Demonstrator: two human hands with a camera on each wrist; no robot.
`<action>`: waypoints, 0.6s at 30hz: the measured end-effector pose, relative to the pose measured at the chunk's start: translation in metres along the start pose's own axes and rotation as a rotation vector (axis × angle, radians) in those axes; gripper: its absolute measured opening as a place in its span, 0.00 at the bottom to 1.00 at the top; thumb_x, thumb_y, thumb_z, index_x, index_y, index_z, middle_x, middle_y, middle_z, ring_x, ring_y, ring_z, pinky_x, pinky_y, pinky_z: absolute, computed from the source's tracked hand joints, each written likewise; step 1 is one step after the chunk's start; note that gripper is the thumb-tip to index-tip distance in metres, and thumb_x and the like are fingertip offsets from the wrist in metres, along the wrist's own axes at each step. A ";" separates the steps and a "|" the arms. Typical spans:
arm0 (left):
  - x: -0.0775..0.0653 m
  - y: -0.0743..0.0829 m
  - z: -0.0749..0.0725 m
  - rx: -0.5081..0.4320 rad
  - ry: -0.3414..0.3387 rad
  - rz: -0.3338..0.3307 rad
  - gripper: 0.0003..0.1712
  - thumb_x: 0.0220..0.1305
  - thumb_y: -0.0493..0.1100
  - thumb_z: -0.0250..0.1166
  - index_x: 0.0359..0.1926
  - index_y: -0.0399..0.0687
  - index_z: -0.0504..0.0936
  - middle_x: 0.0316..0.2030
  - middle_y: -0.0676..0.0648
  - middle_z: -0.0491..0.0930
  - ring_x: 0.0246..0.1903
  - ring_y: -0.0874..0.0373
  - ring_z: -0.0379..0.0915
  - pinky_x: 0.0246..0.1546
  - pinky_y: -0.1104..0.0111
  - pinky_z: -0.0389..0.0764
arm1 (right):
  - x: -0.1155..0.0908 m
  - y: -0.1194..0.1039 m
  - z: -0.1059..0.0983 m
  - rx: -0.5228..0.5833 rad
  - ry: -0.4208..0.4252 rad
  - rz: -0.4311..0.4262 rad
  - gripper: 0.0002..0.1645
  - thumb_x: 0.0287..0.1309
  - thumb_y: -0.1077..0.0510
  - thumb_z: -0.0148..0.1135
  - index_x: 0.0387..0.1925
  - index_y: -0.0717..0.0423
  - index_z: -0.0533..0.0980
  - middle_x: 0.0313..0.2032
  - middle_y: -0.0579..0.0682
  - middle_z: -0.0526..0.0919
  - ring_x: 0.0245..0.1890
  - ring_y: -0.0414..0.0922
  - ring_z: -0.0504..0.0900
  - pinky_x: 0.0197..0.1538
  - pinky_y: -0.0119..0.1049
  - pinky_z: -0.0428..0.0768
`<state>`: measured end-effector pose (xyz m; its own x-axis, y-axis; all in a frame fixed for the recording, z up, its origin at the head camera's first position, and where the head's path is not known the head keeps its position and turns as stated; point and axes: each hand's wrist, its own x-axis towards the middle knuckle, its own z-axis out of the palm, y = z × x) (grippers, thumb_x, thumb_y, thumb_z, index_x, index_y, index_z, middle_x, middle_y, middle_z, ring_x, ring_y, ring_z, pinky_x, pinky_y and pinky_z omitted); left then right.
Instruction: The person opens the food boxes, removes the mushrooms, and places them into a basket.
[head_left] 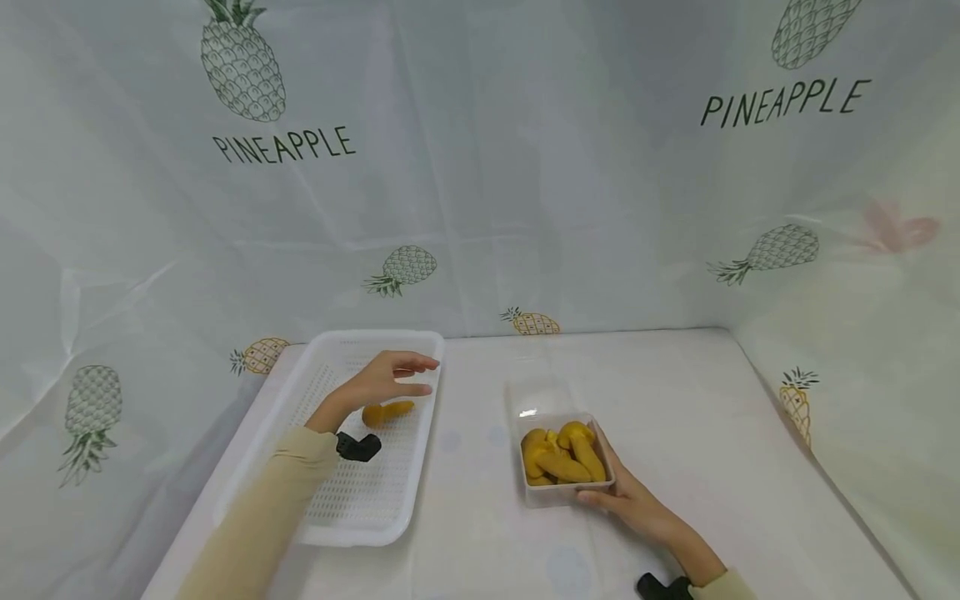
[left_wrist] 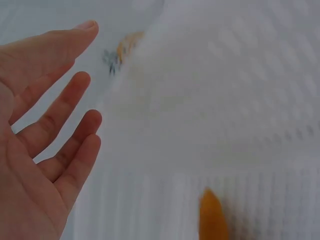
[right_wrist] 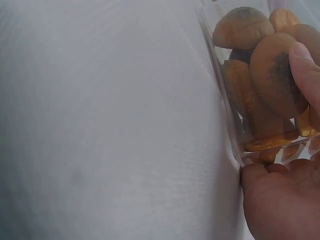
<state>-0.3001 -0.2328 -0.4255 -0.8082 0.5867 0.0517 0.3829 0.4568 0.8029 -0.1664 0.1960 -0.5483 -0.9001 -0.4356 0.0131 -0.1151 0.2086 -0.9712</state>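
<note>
My left hand (head_left: pixel 386 377) hovers over the white perforated basket (head_left: pixel 360 533), fingers and thumb spread apart with nothing between them. Below it in the basket lies one yellow mushroom-shaped piece (head_left: pixel 387 412), partly covered by the hand; its orange tip (left_wrist: pixel 212 217) shows at the bottom of the left wrist view. My right hand (head_left: pixel 633 504) grips a clear plastic box (head_left: pixel 551 497) at its near right corner, thumb on the front wall and fingers along the right side. Inside the box are several yellow mushroom-shaped pieces (head_left: pixel 562 467), some with dark patches in the right wrist view.
A transparent lid (head_left: pixel 538 394) lies folded back behind the box. The white-covered table (head_left: pixel 465 550) meets a curtain (head_left: pixel 480 208) printed with pineapples at the back, and similar sheeting stands along both sides.
</note>
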 end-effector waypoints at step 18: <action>0.048 0.079 0.100 -0.003 -0.309 0.254 0.25 0.59 0.41 0.75 0.58 0.46 0.82 0.56 0.55 0.80 0.58 0.64 0.71 0.63 0.64 0.70 | 0.003 0.004 0.000 0.025 -0.001 0.020 0.66 0.64 0.57 0.67 0.78 0.39 0.25 0.78 0.54 0.28 0.76 0.57 0.30 0.69 0.34 0.43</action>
<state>-0.2641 -0.1013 -0.4193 -0.5154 0.8543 0.0680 0.5512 0.2697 0.7896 -0.1692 0.1959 -0.5517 -0.9018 -0.4322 -0.0063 -0.0869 0.1956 -0.9768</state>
